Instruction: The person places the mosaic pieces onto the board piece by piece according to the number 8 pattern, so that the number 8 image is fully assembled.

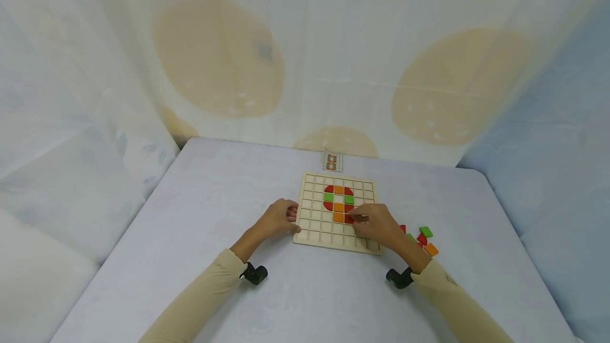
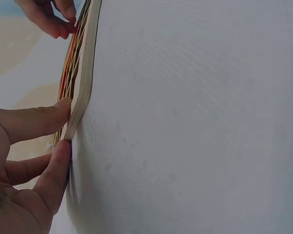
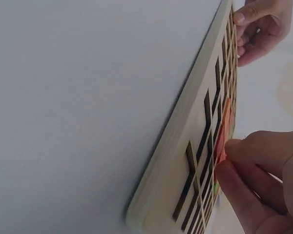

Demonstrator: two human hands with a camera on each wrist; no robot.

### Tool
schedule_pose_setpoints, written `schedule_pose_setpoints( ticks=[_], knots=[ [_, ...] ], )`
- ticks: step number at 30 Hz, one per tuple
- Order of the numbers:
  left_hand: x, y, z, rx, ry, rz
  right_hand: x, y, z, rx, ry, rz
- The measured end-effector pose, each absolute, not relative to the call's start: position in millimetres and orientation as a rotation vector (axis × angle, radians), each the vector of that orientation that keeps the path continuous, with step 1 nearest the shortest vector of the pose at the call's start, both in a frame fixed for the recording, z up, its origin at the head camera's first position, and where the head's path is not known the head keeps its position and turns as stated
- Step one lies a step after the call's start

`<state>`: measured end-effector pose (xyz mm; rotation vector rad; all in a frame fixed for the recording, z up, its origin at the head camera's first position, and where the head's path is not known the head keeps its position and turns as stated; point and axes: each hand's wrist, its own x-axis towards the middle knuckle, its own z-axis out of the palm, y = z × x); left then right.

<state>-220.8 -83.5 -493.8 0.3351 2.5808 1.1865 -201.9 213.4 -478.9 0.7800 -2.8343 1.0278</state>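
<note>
A square wooden grid board (image 1: 313,225) lies on the table, with red, orange and green tiles set in some of its cells. My left hand (image 1: 276,219) holds the board's left edge, thumb on the top face and fingers at the side. Over the middle right of the board, my right hand (image 1: 378,223) has thumb and index finger together at a red tile (image 1: 349,219), pinching it at its cell beside an orange tile (image 1: 338,217). In the right wrist view the fingertips (image 3: 233,145) partly cover this red tile (image 3: 219,144).
Several loose red, green (image 1: 426,232) and orange (image 1: 431,249) tiles lie right of the board, some hidden behind the right wrist. A small card (image 1: 332,162) with a coloured grid pattern is behind the board. Patterned cloth (image 1: 333,78) hangs around the table (image 1: 229,173).
</note>
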Motion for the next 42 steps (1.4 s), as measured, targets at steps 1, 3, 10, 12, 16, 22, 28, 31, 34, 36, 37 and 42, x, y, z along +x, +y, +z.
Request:
schedule_pose_setpoints(
  ticks=[1, 3, 10, 12, 16, 22, 28, 31, 34, 36, 37, 42],
  knots=[
    [-220.6, -83.5, -493.9, 0.334, 2.578, 1.188, -199.5, 217.1, -478.0, 0.754, -2.842, 1.031],
    [-220.2, -83.5, -494.4, 0.334, 2.574, 1.190, -194.3, 227.4, -476.5, 0.702, -2.850, 1.041],
    [-219.1, -84.5, -493.8, 0.331, 2.568, 1.205, -178.9, 279.2, -472.4, 0.533, -2.837, 0.924],
    [-218.4, -84.9, -493.0, 0.322, 2.570, 1.193, -174.7, 294.9, -472.1, 0.459, -2.853, 0.905],
    [-218.6, -85.9, -492.2, 0.318, 2.575, 1.186, -169.3, 320.9, -472.0, 0.343, -2.909, 0.865],
    [-219.5, -86.4, -492.2, 0.326, 2.574, 1.207, -164.5, 346.2, -474.0, 0.293, -2.976, 0.817],
    [-218.4, -86.4, -494.1, 0.307, 2.577, 1.194, -160.2, 357.5, -479.7, 0.285, -2.990, 0.863],
    [-217.8, -85.8, -494.6, 0.305, 2.575, 1.193, -159.1, 359.5, -481.6, 0.279, -2.978, 0.878],
    [-217.5, -85.2, -495.0, 0.314, 2.575, 1.194, -158.5, 359.6, -482.1, 0.276, -2.971, 0.861],
    [-217.5, -85.3, -495.1, 0.317, 2.578, 1.185, -158.6, 359.2, -482.1, 0.267, -2.971, 0.850],
    [-217.6, -85.4, -495.2, 0.319, 2.580, 1.183, -158.7, 359.0, -481.9, 0.260, -2.973, 0.846],
    [-218.8, -86.5, -494.9, 0.324, 2.591, 1.187, -161.0, 358.5, -481.4, 0.219, -2.978, 0.850]
  ],
)
